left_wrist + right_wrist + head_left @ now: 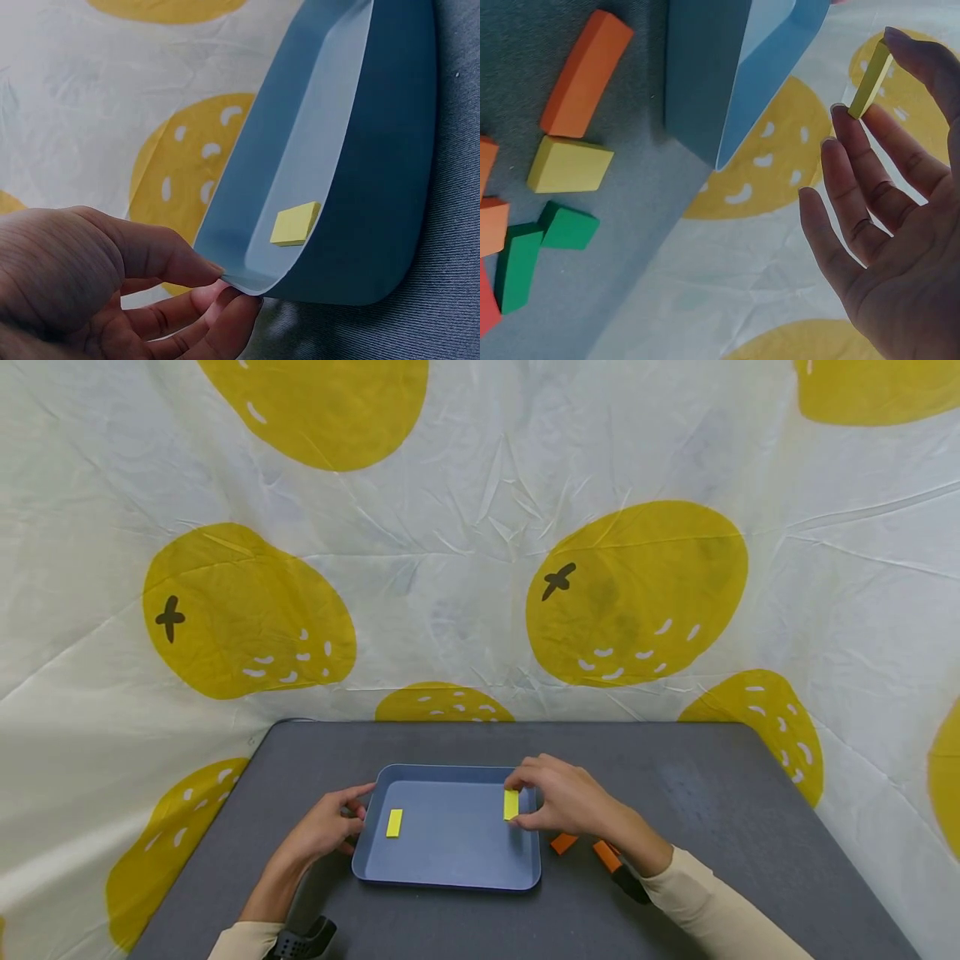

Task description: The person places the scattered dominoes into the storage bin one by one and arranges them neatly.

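A blue-grey tray lies on the table with one yellow block on its floor, toward the left side. My left hand pinches the tray's left rim between thumb and fingers, which the left wrist view shows close up at the tray corner. Over the tray's right part, my right hand holds another yellow block by its two ends, between thumb and fingertips. In the right wrist view this thin block stands tilted, and the other fingers spread away from it.
Right of the tray, partly hidden by my right forearm, lie loose blocks: orange, yellow, green and red. The dark grey table ends at a hanging cloth with yellow fruit prints.
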Tool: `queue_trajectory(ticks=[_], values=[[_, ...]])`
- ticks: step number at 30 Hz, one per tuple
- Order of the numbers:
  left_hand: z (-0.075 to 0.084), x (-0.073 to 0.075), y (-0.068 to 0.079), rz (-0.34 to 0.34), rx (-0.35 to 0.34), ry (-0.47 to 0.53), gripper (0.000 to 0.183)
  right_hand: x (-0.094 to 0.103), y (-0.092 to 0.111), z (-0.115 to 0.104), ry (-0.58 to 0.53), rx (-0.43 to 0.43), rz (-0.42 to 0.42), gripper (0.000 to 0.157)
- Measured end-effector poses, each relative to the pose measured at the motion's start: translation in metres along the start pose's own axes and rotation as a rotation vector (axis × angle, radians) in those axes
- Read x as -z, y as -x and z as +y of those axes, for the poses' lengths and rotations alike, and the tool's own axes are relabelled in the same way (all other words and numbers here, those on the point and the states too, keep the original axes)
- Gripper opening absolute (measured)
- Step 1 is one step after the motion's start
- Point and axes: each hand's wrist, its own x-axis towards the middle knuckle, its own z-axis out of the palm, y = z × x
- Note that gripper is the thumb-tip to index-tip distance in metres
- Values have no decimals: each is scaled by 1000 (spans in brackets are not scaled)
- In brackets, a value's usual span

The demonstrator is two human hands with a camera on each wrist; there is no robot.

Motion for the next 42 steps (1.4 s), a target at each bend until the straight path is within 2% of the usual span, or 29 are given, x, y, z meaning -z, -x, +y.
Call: queue_trajectory(ticks=[16, 25, 42], values=[[5, 1, 1, -6, 16, -3, 64, -11, -35, -16, -28, 63, -57, 38], [3, 3, -1, -23, 14, 23, 64, -22, -58, -27, -30, 105, -107, 38], [3, 3, 0, -20, -10, 23, 64, -46, -96, -51, 46, 120, -189, 39]])
